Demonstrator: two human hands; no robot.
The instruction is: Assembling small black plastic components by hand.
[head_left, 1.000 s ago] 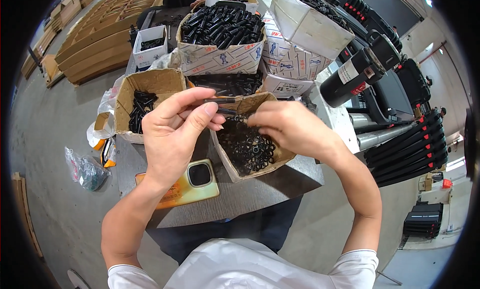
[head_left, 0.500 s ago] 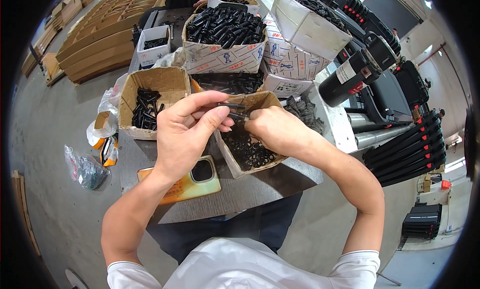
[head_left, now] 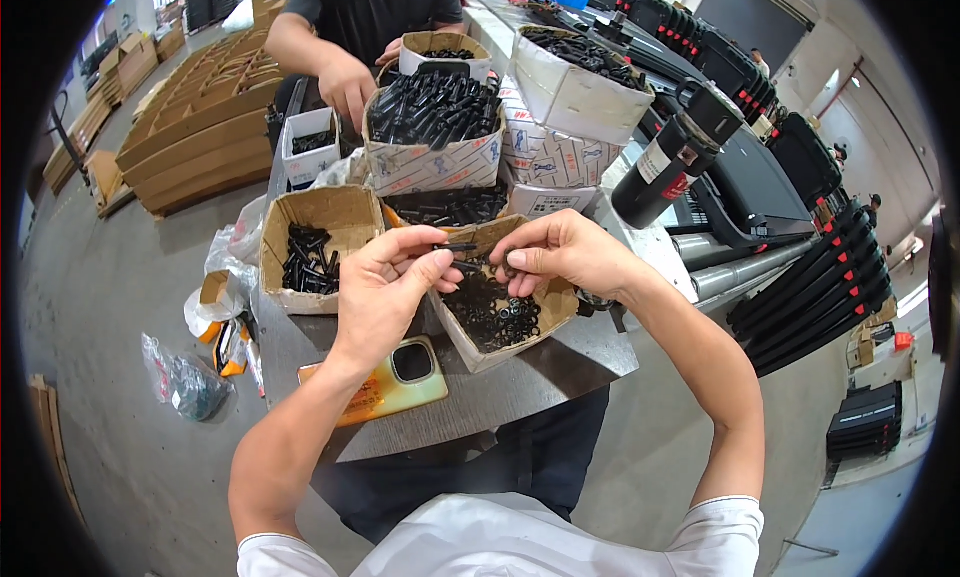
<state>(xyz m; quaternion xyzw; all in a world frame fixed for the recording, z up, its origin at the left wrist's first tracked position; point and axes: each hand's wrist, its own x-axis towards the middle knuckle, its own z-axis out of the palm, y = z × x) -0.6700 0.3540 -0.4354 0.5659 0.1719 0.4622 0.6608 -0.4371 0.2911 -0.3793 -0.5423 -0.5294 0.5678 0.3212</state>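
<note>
Two slim black bolts [head_left: 458, 247] stick out between the thumb and fingers of my left hand [head_left: 382, 289], which is closed on them. My right hand [head_left: 575, 257] pinches a small dark washer [head_left: 511, 261] just to the right of the bolt ends, apart from them. Both hands hover over an open cardboard box [head_left: 528, 349] with many small black washers [head_left: 510, 319] in it. To the left stands another cardboard box [head_left: 348, 215], with black bolts [head_left: 308, 259] heaped inside.
Behind the washer box, a printed carton [head_left: 435, 165] brims with black bolts. A phone [head_left: 420, 385] lies by the table's near edge. A black flask [head_left: 660, 172] stands at the right. Across the table, a person's hand [head_left: 347, 85] reaches down beside a white box [head_left: 312, 159].
My right hand has risen out of the washer box with a washer. The view has shifted, and the person across the table now shows more fully.
</note>
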